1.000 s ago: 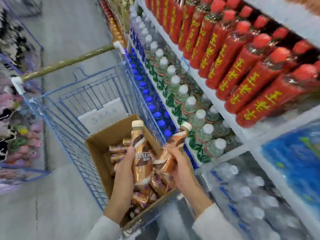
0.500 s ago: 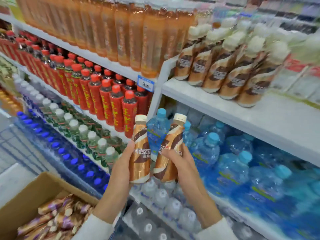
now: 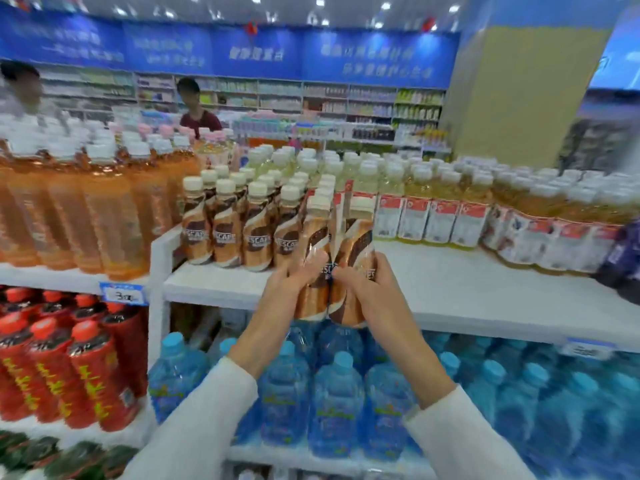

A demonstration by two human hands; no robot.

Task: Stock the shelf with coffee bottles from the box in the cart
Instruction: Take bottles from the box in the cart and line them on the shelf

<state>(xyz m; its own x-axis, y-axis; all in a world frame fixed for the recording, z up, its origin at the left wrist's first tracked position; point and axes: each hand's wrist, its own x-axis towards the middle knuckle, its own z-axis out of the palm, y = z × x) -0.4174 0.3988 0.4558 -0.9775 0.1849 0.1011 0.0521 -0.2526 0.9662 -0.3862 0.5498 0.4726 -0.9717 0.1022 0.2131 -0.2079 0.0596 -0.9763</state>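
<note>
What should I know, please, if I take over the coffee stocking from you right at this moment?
Left hand: grips one coffee bottle, upright.
Right hand: grips a second coffee bottle, upright, right beside the first.
Both are held at the front edge of the white shelf, not yet set down.
Done: a row of coffee bottles already stands on that shelf, left of the held pair.
Left: set these two down next to the row; bare shelf lies to their right. The box and cart are out of view.
</note>
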